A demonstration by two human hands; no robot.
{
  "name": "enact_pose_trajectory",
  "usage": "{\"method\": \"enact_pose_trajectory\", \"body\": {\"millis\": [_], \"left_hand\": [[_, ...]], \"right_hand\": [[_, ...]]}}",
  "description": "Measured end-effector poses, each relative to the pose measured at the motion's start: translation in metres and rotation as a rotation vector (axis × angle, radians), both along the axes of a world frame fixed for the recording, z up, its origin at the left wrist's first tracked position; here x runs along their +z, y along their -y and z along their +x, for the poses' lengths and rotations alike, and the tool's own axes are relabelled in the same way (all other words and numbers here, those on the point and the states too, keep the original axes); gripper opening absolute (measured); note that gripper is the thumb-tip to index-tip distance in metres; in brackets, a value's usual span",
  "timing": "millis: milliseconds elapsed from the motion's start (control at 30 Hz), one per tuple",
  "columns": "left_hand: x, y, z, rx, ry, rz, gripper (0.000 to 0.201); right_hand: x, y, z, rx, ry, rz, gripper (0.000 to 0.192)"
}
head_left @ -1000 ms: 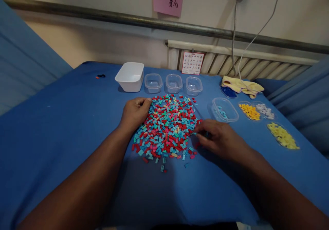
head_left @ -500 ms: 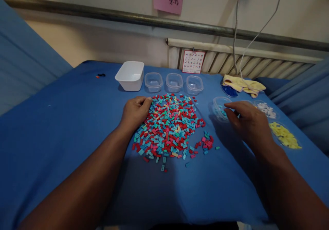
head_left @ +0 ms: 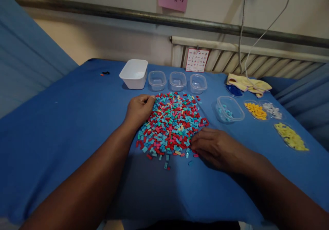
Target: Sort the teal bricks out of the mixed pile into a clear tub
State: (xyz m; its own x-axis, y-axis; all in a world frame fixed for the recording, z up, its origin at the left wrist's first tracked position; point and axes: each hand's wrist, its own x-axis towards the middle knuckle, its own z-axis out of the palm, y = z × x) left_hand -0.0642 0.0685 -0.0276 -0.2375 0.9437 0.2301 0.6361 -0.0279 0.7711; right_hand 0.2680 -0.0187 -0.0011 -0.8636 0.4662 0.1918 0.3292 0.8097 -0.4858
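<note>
A heap of small bricks, red, light blue, pink and a few yellow, lies on the blue cloth. My left hand rests curled against the heap's left edge, fingertips touching the bricks. My right hand lies palm down at the heap's lower right edge, its fingers spread over loose bricks there. Whether it holds a brick is hidden under the fingers. A clear tub with a few light blue bricks stands right of the heap.
At the back stand a white tub and three empty clear tubs. To the right lie lids with orange, white and yellow bricks, a dark blue lid and a yellow cloth. A radiator runs behind the table.
My right hand went from the heap's right edge out to the clear tub, then came back to the heap's lower right edge. The left hand stayed put.
</note>
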Motion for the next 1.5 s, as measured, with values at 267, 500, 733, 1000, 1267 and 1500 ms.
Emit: {"method": "enact_pose_trajectory", "body": {"millis": [267,500,733,1000,1267,1500], "left_hand": [[-0.002,-0.001,-0.001,0.002,-0.003,-0.008,0.04],[-0.003,-0.001,-0.001,0.0,-0.01,0.008,0.042],[-0.001,-0.001,0.001,0.005,0.01,-0.006,0.04],[-0.005,0.001,0.0,-0.011,0.021,0.029,0.041],[0.015,0.01,0.008,-0.149,0.113,0.096,0.03],[0.082,0.085,0.035,-1.138,-0.038,-0.358,0.015]], "right_hand": [[0.004,0.013,-0.008,-0.054,-0.08,-0.067,0.013],[-0.004,0.018,-0.021,-0.069,0.042,-0.006,0.021],[0.001,0.016,-0.01,-0.091,0.045,-0.032,0.013],[-0.005,0.02,-0.02,-0.117,0.019,0.083,0.019],[-0.004,0.02,-0.016,-0.082,0.054,0.069,0.021],[-0.007,0.02,-0.017,-0.093,-0.008,0.046,0.022]]}}
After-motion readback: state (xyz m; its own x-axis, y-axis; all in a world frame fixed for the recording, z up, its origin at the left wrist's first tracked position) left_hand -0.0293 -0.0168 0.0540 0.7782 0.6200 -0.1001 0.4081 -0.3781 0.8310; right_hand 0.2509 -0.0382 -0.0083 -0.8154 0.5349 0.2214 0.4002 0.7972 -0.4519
